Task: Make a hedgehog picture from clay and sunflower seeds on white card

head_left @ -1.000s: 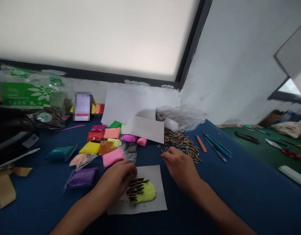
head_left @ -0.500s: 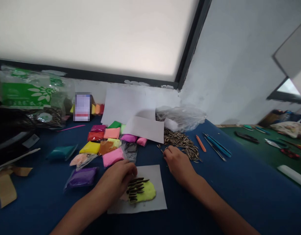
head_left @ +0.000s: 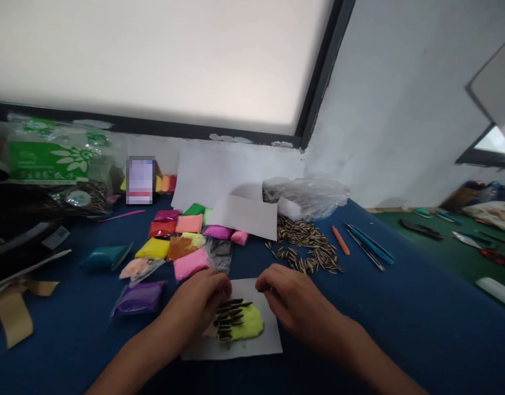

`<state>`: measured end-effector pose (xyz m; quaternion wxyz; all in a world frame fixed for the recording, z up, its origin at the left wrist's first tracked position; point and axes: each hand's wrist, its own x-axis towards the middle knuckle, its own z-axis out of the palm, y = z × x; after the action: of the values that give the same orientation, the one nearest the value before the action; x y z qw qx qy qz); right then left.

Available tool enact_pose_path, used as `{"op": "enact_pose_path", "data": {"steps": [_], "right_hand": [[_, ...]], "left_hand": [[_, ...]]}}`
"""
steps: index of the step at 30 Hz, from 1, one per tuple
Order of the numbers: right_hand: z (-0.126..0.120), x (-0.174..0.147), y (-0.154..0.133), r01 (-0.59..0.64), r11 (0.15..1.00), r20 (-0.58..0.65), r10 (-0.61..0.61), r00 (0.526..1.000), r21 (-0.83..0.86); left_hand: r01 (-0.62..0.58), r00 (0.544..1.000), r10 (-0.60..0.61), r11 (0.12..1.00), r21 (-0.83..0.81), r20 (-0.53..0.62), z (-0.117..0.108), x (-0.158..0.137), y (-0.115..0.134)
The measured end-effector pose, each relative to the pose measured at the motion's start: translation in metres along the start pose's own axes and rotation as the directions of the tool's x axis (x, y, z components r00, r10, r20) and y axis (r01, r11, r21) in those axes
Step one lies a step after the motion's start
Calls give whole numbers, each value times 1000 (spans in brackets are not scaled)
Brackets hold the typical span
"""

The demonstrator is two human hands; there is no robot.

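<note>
A flattened lump of yellow-green clay (head_left: 252, 322) lies on a white sheet of paper (head_left: 272, 340) in front of me. Dark sunflower seeds (head_left: 231, 317) stick in rows across its left half. My left hand (head_left: 209, 291) rests at the clay's upper left edge, fingers curled together; whatever they may hold is hidden. A pinkish patch of clay (head_left: 211, 330) shows beside its wrist. Over the paper's upper right part, my right hand (head_left: 287, 291) pinches a small dark sunflower seed (head_left: 260, 289). Behind that hand spreads a loose pile of sunflower seeds (head_left: 307, 241).
Several clay packets surround a pink packet (head_left: 191, 264) and a purple packet (head_left: 139, 298) on the left. An orange stick (head_left: 340, 240) and blue tweezers (head_left: 369, 242) lie right of the seeds. A green seed bag (head_left: 58, 159) stands at the back left; a phone (head_left: 140, 181) leans nearby.
My right hand has come from the seed pile toward me and left, over the paper, with a seed between its fingertips. My left hand stays almost in place.
</note>
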<state>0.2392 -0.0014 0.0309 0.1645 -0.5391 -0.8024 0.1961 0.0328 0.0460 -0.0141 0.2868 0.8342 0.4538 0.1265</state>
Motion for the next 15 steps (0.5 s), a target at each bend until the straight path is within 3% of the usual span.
{"op": "enact_pose_path", "data": {"steps": [5, 15], "right_hand": [[11, 1, 0, -41, 999, 57, 40, 998, 19], [21, 2, 0, -11, 995, 72, 19, 997, -100]], "left_hand": [[-6, 1000, 6, 1000, -22, -21, 3, 0, -4], [7, 1000, -8, 1000, -13, -2, 2, -1, -2]]}}
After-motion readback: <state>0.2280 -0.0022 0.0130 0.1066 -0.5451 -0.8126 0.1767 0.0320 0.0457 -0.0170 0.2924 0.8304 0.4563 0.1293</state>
